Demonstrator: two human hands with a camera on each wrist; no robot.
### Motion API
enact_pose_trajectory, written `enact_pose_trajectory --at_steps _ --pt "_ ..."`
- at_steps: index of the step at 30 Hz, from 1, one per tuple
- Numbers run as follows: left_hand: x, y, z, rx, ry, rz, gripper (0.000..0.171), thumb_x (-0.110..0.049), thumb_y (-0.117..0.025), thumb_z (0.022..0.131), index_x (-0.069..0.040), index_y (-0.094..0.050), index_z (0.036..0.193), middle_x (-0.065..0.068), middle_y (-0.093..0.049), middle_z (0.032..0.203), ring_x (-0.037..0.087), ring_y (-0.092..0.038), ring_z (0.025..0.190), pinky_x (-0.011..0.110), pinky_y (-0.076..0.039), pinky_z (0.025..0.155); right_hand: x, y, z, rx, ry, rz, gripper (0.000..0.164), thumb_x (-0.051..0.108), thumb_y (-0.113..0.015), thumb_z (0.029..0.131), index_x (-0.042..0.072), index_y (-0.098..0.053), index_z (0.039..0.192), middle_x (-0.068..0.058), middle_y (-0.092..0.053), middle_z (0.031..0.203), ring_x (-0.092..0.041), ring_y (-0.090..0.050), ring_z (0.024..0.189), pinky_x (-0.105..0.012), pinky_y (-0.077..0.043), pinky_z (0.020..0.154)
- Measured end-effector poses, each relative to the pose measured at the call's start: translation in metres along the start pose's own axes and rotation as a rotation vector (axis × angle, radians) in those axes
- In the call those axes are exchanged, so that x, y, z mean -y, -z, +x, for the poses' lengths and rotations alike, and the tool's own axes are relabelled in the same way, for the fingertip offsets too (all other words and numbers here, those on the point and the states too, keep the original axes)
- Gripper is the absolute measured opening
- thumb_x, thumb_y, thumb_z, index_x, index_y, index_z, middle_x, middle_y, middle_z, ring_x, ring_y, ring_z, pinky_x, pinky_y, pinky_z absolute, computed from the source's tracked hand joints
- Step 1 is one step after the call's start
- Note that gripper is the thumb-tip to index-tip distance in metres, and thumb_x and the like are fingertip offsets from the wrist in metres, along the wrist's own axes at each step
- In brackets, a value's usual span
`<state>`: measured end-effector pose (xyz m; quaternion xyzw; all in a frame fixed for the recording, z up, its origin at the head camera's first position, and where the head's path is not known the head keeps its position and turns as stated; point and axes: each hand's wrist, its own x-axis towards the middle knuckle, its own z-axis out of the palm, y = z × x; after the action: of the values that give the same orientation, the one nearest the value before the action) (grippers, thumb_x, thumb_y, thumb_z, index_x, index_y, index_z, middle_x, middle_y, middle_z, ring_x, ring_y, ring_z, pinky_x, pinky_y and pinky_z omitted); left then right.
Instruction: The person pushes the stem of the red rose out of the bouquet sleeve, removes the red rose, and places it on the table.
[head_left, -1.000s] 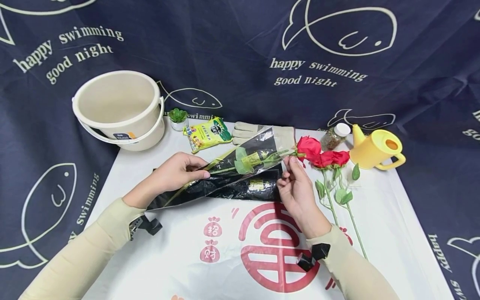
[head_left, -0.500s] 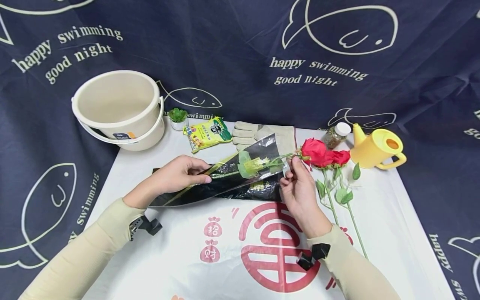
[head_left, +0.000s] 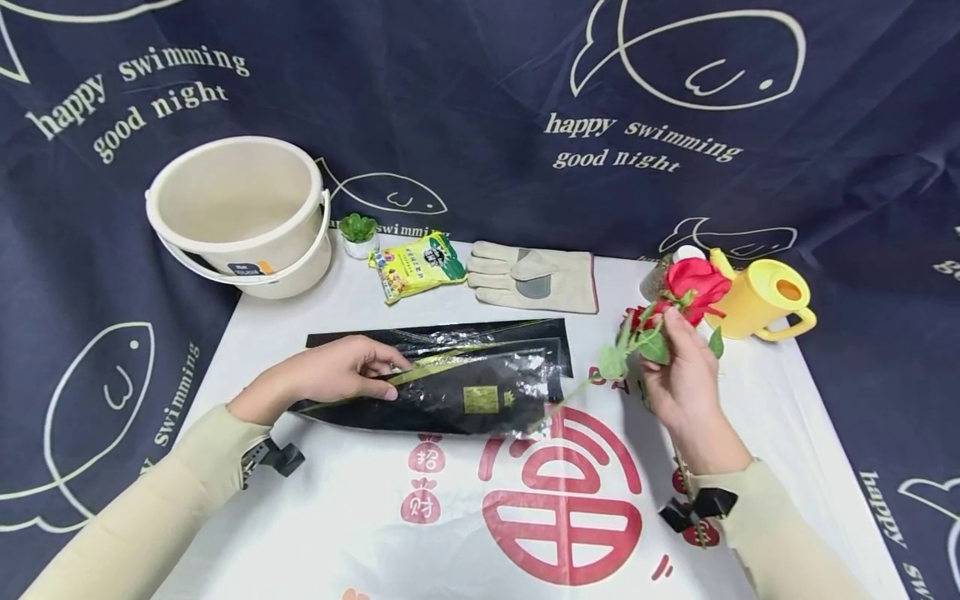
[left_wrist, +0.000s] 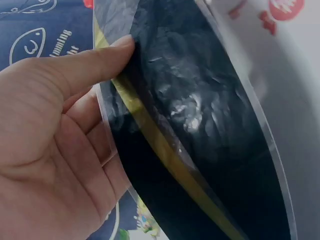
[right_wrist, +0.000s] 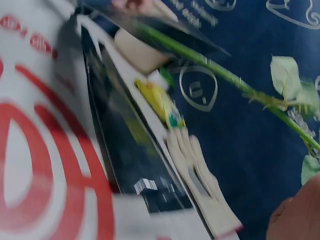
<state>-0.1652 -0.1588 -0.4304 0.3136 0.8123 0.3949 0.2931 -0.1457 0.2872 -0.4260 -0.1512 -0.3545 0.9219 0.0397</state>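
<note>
My left hand [head_left: 341, 375] pinches a black-and-clear flower sleeve [head_left: 442, 400] with gold trim near its narrow end. In the left wrist view the thumb lies on the front of the sleeve [left_wrist: 200, 100], the fingers behind it. To the right, my right hand [head_left: 686, 392] grips a red artificial rose [head_left: 697, 287] just below its bloom. Its green stem [right_wrist: 215, 70] slants down-left to the sleeve's wide mouth; whether the tip is inside I cannot tell. A second black sleeve [head_left: 450, 329] lies flat behind the first. Another red rose [head_left: 637, 321] lies partly hidden behind the right hand.
Along the back stand a beige bucket [head_left: 240, 225], a small potted succulent [head_left: 358, 237], a yellow packet [head_left: 416, 267], a work glove [head_left: 536, 279], a partly hidden white-capped jar [head_left: 654, 279] and a yellow watering can [head_left: 765, 300]. A dark cloth [head_left: 480, 100] hangs behind the table.
The right hand has moved right, drawing the rose and its leaves out of the sleeve. The left hand, still pinching the sleeve, has sunk slightly and the sleeve now lies lower.
</note>
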Motion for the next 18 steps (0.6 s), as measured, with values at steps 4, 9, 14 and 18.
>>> enact_pose_trajectory --at_steps 4,9,14,18 --pt "0.008 -0.007 -0.002 0.043 -0.008 0.061 0.032 -0.021 -0.071 0.085 -0.018 -0.064 0.116 -0.008 -0.037 0.061 0.006 -0.034 0.053 0.025 -0.035 0.054 0.016 0.014 0.005 -0.064 -0.051 -0.227 0.019 0.017 -0.069 0.086 0.005 -0.069 0.101 -0.004 -0.066 0.082 -0.013 -0.056 0.06 -0.024 -0.038 0.042" --pt "0.011 -0.019 0.002 0.093 -0.015 0.096 0.027 -0.02 -0.07 0.085 -0.015 -0.065 0.111 -0.008 -0.035 0.063 0.007 -0.031 0.055 0.025 -0.032 0.056 0.012 0.033 0.014 -0.032 -0.028 -0.775 0.028 0.024 -0.074 0.082 0.009 -0.072 0.106 0.004 -0.067 0.095 -0.006 -0.06 0.076 -0.021 -0.049 0.056" --pt "0.013 -0.031 0.012 0.103 -0.036 0.199 0.02 -0.021 -0.07 0.086 -0.019 -0.066 0.105 -0.008 -0.035 0.062 0.007 -0.03 0.054 0.026 -0.03 0.056 0.002 0.045 0.024 0.093 0.198 -1.543 0.036 0.037 -0.071 0.083 0.007 -0.073 0.102 -0.002 -0.07 0.095 -0.012 -0.056 0.091 -0.021 -0.046 0.066" --pt "0.013 -0.041 0.02 0.076 -0.027 0.291 0.022 -0.024 -0.069 0.086 -0.02 -0.066 0.107 -0.011 -0.046 0.068 0.007 -0.039 0.059 0.028 -0.036 0.059 0.001 0.045 0.032 0.193 0.346 -1.784 0.028 0.033 -0.071 0.084 0.006 -0.076 0.091 -0.008 -0.07 0.085 -0.019 -0.056 0.076 -0.03 -0.042 0.056"
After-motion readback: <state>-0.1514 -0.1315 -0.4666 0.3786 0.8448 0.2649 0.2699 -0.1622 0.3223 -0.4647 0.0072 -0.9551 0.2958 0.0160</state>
